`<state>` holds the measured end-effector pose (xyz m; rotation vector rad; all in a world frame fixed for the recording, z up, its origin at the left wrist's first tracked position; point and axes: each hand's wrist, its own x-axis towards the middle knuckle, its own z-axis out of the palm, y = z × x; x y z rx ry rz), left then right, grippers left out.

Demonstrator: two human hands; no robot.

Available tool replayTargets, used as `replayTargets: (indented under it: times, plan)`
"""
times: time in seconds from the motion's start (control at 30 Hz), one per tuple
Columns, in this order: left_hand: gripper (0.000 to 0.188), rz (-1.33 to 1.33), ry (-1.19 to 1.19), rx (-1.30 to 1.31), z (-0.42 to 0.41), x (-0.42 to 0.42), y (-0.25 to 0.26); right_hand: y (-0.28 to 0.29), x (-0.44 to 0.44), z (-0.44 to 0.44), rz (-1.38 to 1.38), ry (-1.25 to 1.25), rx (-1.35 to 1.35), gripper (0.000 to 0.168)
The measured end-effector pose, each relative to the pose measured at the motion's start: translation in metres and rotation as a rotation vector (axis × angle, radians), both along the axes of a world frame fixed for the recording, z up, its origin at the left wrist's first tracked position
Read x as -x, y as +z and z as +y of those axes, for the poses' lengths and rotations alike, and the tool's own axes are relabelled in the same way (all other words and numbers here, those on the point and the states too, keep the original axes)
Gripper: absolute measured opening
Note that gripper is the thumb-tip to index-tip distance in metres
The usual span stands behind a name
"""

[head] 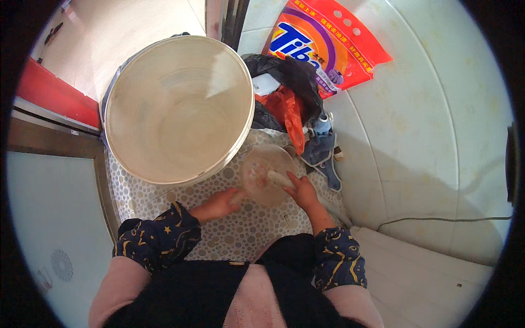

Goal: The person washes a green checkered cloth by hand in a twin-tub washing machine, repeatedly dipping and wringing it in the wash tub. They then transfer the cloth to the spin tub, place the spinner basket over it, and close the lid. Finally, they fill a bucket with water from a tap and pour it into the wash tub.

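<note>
My left hand (219, 203) grips the handle of a translucent plastic dipper (251, 192), held above the pebble-patterned floor. Flower-like red and blue marks show on the dipper's bottom. In my right hand (304, 192) is a pale hose (279, 178), its end pointing into the dipper's bowl. Behind my right wrist the hose runs on towards the wall's foot. Whether water is flowing cannot be made out. A large off-white plastic barrel (176, 119) stands just beyond my left hand, its wide mouth facing me.
Right of the barrel sits a black plastic bag (301, 78) holding a red bag. Blue cloth (322, 147) lies beside it. An orange detergent bag (348, 41) with writing leans on the tiled wall (410, 123). A frosted door panel (53, 213) is at left; a cable (443, 220) crosses at right.
</note>
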<state>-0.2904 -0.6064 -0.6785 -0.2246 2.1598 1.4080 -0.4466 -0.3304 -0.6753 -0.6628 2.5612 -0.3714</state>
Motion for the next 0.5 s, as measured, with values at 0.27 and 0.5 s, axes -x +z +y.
replayTargets:
  times: [0.27,0.5]
  plan:
    - [0.057,-0.049,-0.014,-0.031,-0.004,0.004,0.013,0.005,-0.002,-0.004,-0.019,-0.02,-0.036,0.057]
    - [0.056,-0.043,0.004,-0.055,-0.003,-0.002,-0.002,0.003,-0.003,-0.005,0.027,-0.022,-0.023,0.054]
